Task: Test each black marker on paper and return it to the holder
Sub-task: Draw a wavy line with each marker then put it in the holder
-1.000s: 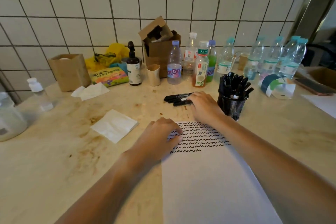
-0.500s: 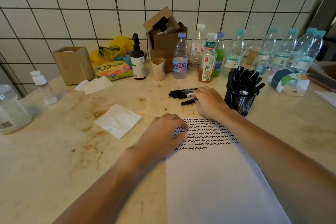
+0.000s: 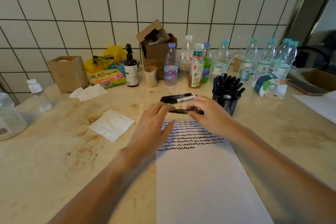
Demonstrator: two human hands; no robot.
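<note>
Head view: both hands pinch one slim black plastic marker [image 3: 185, 111] level just beyond the white paper sheet [image 3: 203, 178], left hand [image 3: 154, 127] at its left end, right hand [image 3: 209, 112] at the other, seven squiggle rows done, two or three markers [image 3: 177, 97] loose beyond the sheet, black mesh holder [image 3: 227, 102] at its far-right corner.

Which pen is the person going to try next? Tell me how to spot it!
Find the white paper with black squiggles. Just beyond its top edge, both hands, left hand and right hand, hold one black marker sideways. The other loose black markers lie untouched on the beige table behind it.
</note>
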